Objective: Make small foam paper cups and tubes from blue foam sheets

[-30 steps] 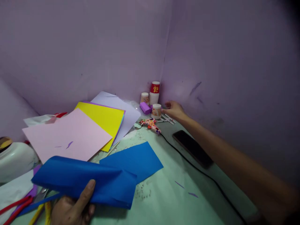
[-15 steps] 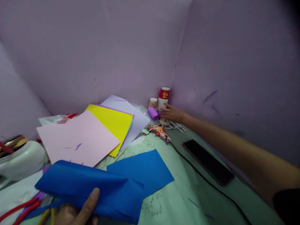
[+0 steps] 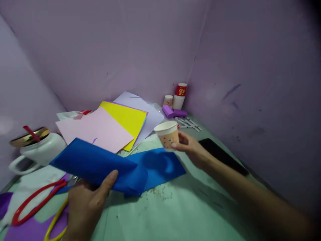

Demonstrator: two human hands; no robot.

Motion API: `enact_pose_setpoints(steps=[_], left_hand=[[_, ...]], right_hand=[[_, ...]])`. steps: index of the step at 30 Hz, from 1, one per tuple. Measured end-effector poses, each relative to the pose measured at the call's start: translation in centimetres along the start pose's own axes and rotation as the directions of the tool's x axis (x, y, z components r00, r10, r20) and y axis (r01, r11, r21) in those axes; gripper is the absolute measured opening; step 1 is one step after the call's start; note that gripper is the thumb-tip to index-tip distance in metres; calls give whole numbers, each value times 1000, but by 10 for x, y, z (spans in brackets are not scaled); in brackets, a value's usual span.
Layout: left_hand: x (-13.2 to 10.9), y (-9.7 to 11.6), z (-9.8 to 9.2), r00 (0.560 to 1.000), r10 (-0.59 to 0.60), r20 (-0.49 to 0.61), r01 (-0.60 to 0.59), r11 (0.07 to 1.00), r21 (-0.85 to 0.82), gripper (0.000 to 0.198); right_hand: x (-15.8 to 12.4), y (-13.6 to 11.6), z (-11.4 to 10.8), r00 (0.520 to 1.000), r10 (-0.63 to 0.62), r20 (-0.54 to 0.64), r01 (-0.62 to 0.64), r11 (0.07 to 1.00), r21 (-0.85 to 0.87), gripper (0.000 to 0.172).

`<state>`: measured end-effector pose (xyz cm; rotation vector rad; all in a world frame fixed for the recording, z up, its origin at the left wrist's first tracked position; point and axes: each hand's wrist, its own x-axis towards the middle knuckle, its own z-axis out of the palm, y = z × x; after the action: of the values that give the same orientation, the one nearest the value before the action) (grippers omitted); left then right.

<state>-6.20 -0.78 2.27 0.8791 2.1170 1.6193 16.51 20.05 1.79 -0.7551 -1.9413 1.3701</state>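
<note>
My left hand [image 3: 85, 204] pinches a folded blue paper sheet [image 3: 100, 164] at its near edge, thumb on top, lifting it off the table. A flat part of the blue sheet [image 3: 160, 165] lies on the pale green table [image 3: 175, 214]. My right hand [image 3: 190, 147] holds a small patterned paper cup [image 3: 167, 134] upright above the blue sheet, fingers wrapped round its side.
Pink [image 3: 97, 130], yellow [image 3: 125, 118] and white [image 3: 140, 107] sheets lie stacked at the back. In the corner stand paper cups [image 3: 179, 95], a purple block [image 3: 168, 111] and marker pens [image 3: 188, 123]. A dark phone [image 3: 223, 155] lies at right. A white jug [image 3: 37, 149] and red-handled scissors [image 3: 35, 204] are at left.
My right hand took a paper cup from the corner and brought it back over the blue sheet. My left hand kept hold of the blue paper and raised it slightly.
</note>
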Motion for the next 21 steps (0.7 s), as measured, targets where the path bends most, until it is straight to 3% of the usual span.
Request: enact_pose_setpoints(steps=[2, 4, 7, 10, 14, 21], left_hand=[[0, 14, 5, 997, 70, -32, -66, 993, 97, 32], [0, 28, 13, 995, 99, -29, -93, 982, 162, 36], [0, 43, 26, 994, 110, -5, -107, 975, 194, 32], [0, 43, 37, 988, 102, 114, -118, 983, 138, 33], [-1, 29, 44, 981, 114, 159, -129, 988, 88, 35], [-7, 15, 45, 980, 73, 184, -97, 988, 124, 34]], right_hand=[[-20, 5, 38, 994, 76, 84, -99, 944, 314, 58], [-31, 9, 62, 988, 108, 106, -140, 923, 358, 60], [-35, 14, 74, 993, 103, 56, -109, 986, 126, 63], [-36, 17, 70, 998, 17, 65, -11, 996, -94, 65], [-36, 18, 66, 985, -88, 150, 123, 963, -240, 55], [-35, 19, 70, 992, -84, 96, 116, 913, -390, 52]])
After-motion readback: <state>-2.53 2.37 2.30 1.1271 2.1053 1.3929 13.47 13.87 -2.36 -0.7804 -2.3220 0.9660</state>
